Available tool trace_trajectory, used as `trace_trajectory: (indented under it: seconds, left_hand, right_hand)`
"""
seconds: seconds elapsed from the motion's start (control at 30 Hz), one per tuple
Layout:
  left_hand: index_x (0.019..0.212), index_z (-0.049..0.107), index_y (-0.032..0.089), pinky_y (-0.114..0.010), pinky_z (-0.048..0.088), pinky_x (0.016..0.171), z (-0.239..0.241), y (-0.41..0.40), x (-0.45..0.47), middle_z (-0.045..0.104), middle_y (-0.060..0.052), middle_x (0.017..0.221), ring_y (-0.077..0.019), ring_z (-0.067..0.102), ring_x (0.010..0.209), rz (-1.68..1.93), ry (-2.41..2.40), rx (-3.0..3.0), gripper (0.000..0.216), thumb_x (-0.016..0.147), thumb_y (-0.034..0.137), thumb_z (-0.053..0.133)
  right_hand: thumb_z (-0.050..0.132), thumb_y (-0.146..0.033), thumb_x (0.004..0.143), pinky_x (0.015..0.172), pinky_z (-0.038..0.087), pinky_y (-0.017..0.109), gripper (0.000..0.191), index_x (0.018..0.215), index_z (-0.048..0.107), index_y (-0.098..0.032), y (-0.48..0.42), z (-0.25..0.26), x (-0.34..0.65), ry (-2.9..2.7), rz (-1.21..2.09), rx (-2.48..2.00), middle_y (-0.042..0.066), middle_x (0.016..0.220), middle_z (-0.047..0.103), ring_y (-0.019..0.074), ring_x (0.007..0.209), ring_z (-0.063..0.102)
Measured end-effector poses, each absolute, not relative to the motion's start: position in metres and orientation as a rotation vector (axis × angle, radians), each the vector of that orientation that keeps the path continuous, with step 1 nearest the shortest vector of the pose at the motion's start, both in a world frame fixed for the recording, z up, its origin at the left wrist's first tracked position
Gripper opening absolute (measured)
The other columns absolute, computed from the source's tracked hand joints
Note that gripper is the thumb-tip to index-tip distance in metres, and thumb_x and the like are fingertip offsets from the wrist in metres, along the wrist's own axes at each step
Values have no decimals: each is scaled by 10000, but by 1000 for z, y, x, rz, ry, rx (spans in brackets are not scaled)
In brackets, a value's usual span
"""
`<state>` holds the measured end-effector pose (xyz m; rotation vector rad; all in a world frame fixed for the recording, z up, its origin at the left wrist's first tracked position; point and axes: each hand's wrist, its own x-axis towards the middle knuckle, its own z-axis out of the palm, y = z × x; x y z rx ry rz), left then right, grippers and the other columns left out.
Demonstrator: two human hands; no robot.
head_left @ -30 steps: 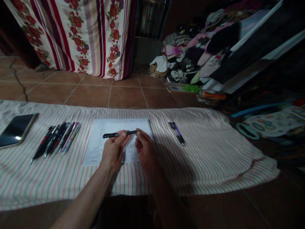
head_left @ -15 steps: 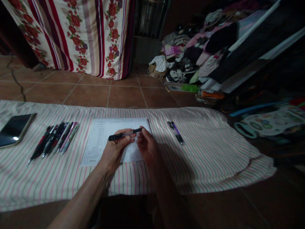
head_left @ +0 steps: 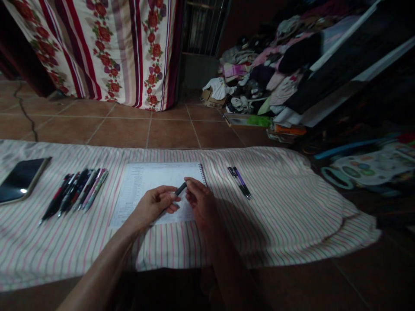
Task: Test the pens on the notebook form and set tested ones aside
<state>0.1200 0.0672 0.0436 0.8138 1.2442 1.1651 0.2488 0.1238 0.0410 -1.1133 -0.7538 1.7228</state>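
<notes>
A dark pen (head_left: 180, 188) is held between my two hands above an open spiral notebook (head_left: 162, 172). My left hand (head_left: 158, 201) is closed on its lower part, which the fingers mostly hide. At its upper end, the fingertips of my right hand (head_left: 200, 196) pinch the pen. The notebook's page carries faint printing, and its coil runs along the right edge. Two pens, one black (head_left: 237, 182) and one purple (head_left: 242, 182), lie side by side to the right of the notebook. To the left, a row of several pens (head_left: 76, 192) rests on the cloth.
A smartphone (head_left: 22, 179) lies at the far left of the striped cloth (head_left: 292, 203). Beyond is a tiled floor (head_left: 171, 133) with a floral curtain (head_left: 119, 52) hanging over it. A heap of clothes (head_left: 259, 73) is piled at the back right.
The pen has turned from nearly level to a steeper slant, and its left end has gone out of sight in my left hand. My left hand has shifted slightly.
</notes>
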Motion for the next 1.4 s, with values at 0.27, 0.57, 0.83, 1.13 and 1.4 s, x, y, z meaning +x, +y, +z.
trace_trajectory:
  seconds: [0.27, 0.57, 0.83, 1.13, 1.4]
  left_hand:
    - [1013, 650, 163, -215, 385, 546, 29, 68, 109, 626, -15, 693, -113, 511, 572, 1021, 1536, 1402, 306, 804, 320, 491]
    - [954, 644, 175, -219, 364, 564, 38, 67, 108, 594, 3, 653, -117, 490, 568, 896, 1604, 1566, 305, 845, 352, 421]
    - [756, 573, 183, -210, 310, 476, 38, 65, 111, 516, 25, 542, -95, 434, 471, 922, 1600, 1479, 252, 848, 352, 410]
    - [775, 578, 181, -231, 343, 537, 44, 66, 112, 556, 15, 575, -125, 506, 526, 873, 1656, 1563, 254, 858, 337, 395]
    - [795, 595, 184, -246, 328, 566, 46, 66, 118, 572, -8, 611, -149, 525, 560, 846, 1799, 1664, 222, 859, 267, 398]
  right_hand:
    - [743, -357, 587, 604, 406, 194, 309, 857, 727, -207, 123, 31, 245, -872, 1763, -1125, -26, 656, 577, 78, 623, 499]
    - [747, -401, 568, 610, 399, 223, 344, 847, 735, -199, 123, 32, 245, -944, 1729, -1180, -27, 627, 577, 80, 578, 467]
    - [724, -405, 582, 604, 374, 237, 326, 840, 743, -206, 123, 27, 243, -1040, 1635, -1188, -6, 670, 624, 99, 598, 454]
    - [742, -376, 559, 599, 362, 241, 267, 765, 743, -207, 124, 29, 243, -997, 1629, -1181, -11, 634, 622, 97, 578, 447]
    - [733, -392, 580, 581, 336, 236, 253, 735, 738, -193, 125, 32, 243, -1025, 1553, -1196, -31, 554, 557, 94, 568, 419]
